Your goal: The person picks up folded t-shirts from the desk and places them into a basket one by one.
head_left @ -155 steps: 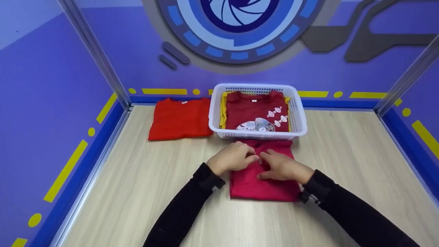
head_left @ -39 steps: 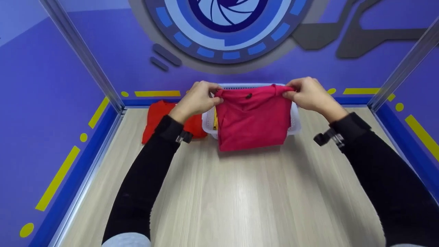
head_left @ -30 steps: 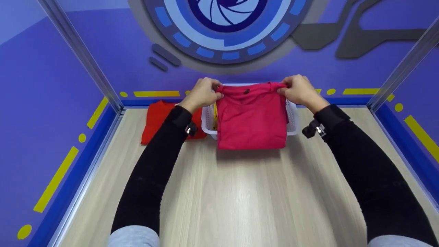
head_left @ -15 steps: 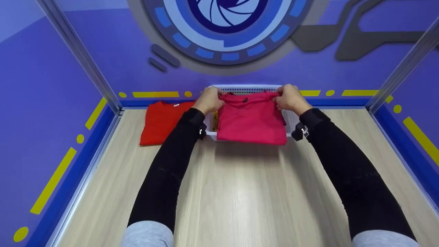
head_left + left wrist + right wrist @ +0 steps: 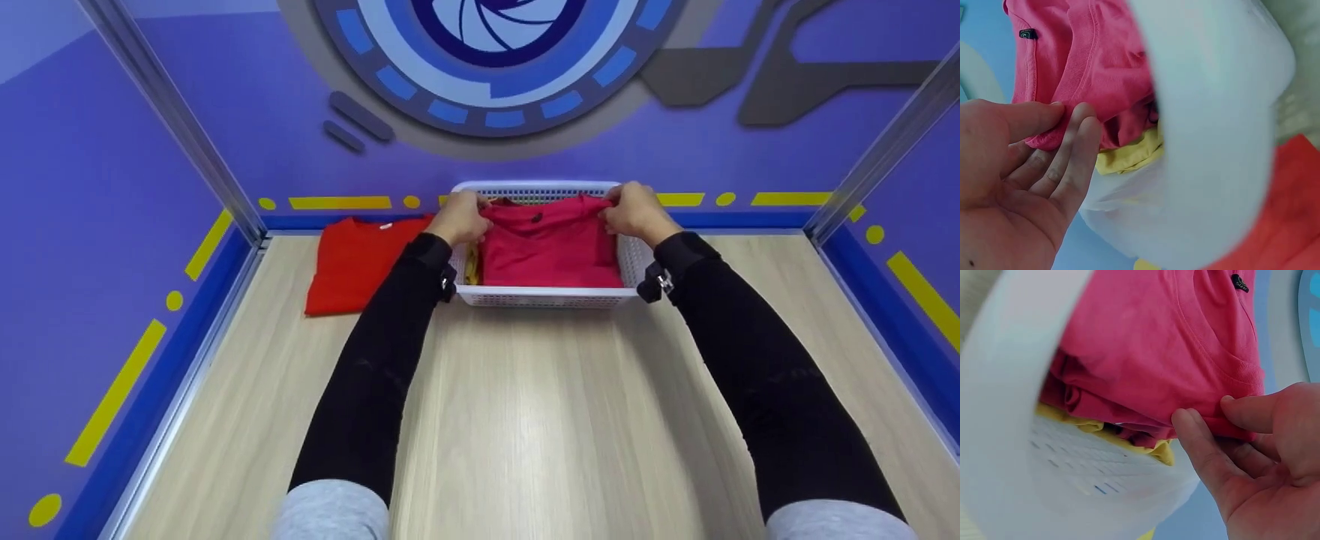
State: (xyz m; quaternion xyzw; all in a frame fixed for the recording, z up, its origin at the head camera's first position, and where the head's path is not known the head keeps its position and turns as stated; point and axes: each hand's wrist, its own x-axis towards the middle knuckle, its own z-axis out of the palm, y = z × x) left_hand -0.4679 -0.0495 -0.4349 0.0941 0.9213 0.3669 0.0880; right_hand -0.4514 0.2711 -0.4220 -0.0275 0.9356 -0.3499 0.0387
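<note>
From above and well back, the head view faces forward and down over the counter, the basket at upper centre. Each wrist view sits close, its scene turned sideways: left fingers at frame left, right fingers at lower right. All three share basket and pink shirt.

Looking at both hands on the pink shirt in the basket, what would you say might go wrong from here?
The left hand and right hand pinch the pink shirt near its neckline, so an uneven release might skew or crease it. The yellow cloth beneath could bunch up if the shirt is dragged. In the head view, the black left sleeve overlaps the orange-red shirt, so it might brush that shirt's folds.
</note>
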